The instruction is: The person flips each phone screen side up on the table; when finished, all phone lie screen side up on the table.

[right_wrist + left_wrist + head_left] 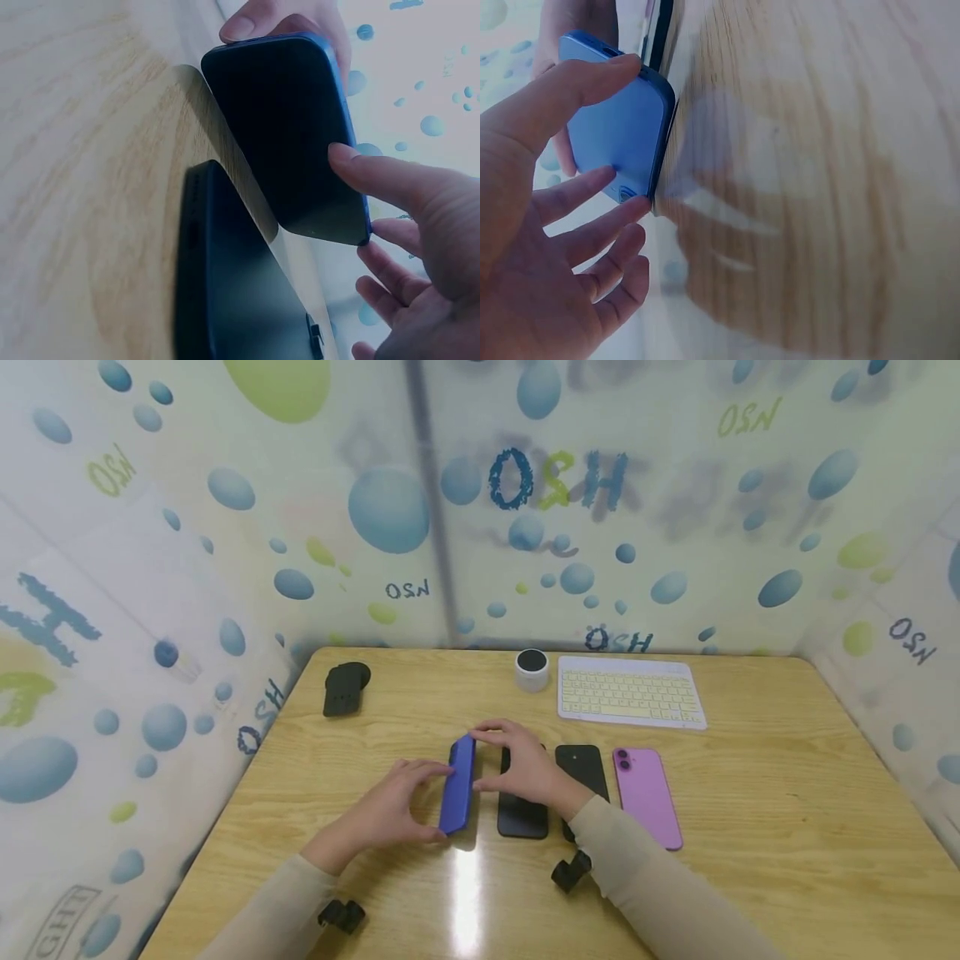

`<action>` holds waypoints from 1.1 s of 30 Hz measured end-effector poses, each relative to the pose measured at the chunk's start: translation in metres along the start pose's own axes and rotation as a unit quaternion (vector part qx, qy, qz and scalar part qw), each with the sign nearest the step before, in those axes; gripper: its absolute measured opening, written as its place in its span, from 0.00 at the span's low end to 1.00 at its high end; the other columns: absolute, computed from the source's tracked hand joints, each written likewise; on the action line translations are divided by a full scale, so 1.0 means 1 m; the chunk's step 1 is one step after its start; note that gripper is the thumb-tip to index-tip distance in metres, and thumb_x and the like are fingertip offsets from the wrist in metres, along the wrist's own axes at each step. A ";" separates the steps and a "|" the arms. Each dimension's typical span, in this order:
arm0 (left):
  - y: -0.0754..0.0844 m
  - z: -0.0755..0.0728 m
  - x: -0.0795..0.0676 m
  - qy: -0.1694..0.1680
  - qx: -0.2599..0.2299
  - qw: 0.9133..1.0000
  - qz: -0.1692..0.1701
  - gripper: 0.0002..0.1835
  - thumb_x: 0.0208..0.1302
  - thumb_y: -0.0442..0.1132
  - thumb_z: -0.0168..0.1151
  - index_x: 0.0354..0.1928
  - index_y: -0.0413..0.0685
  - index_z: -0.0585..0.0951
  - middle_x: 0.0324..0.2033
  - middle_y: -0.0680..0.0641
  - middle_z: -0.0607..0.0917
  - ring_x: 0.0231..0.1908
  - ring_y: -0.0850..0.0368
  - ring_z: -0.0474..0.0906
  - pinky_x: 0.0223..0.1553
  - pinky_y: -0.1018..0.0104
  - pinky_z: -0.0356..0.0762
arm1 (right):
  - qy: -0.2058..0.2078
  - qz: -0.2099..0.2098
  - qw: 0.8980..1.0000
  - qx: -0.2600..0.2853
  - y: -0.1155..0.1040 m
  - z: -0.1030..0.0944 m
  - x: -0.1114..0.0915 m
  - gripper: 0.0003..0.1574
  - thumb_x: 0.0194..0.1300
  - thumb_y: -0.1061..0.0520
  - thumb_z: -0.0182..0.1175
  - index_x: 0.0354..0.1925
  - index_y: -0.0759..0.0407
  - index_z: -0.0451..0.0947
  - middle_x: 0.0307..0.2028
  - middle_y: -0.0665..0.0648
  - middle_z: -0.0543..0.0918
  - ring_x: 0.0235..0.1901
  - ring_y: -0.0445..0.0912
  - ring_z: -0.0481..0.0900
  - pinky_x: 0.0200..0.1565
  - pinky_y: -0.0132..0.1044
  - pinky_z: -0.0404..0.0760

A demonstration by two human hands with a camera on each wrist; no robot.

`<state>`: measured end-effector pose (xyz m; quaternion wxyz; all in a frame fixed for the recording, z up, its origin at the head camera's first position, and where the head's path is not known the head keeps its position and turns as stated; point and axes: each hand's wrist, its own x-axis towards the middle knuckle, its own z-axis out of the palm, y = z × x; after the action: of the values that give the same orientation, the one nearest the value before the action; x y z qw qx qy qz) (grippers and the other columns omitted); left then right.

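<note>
A blue smartphone stands tilted on a long edge over the wooden table, held between both hands. My left hand has its thumb on the phone's lower end and fingertips near the camera on its blue back. At the upper end, my right hand pinches it, thumb on the dark screen and fingers at the far corner. Beneath the right hand lies a black smartphone. A second black smartphone, partly hidden by the right forearm, lies beside it, followed by a pink smartphone.
Behind the phones lie a white keyboard and a small white cylinder with a black top. A black object sits at the back left. Patterned curtains surround the wooden table.
</note>
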<state>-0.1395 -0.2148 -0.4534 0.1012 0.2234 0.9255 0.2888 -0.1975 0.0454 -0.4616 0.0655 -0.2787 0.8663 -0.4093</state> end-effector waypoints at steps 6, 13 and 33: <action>0.001 -0.001 0.001 -0.002 -0.020 1.000 0.005 0.50 0.45 0.53 0.85 0.72 0.61 0.72 0.65 0.52 0.79 0.54 0.52 0.71 0.54 0.54 0.75 | 0.014 -0.014 0.999 0.028 -0.001 0.002 -0.002 0.50 0.53 0.47 0.81 0.72 0.53 0.74 0.71 0.56 0.72 0.73 0.58 0.67 0.70 0.61 0.67; 0.001 -0.008 0.001 0.002 -0.051 0.998 0.022 0.51 0.45 0.53 0.85 0.74 0.64 0.70 0.62 0.49 0.79 0.54 0.48 0.71 0.47 0.58 0.73 | 0.018 -0.026 0.998 0.046 -0.004 0.008 0.000 0.51 0.53 0.44 0.81 0.73 0.49 0.73 0.72 0.55 0.72 0.74 0.57 0.66 0.71 0.61 0.67; 0.001 -0.032 -0.005 0.017 -0.008 0.996 0.086 0.52 0.46 0.54 0.85 0.75 0.58 0.70 0.71 0.53 0.75 0.55 0.49 0.73 0.51 0.49 0.78 | 0.051 -0.057 0.997 0.030 -0.016 0.022 0.009 0.50 0.52 0.43 0.81 0.70 0.56 0.75 0.70 0.56 0.75 0.72 0.55 0.69 0.71 0.57 0.68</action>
<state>-0.1448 -0.2325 -0.4267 0.0624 0.2966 0.9021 0.3072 -0.1908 0.0178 -0.4628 0.0057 -0.3042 0.8386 -0.4519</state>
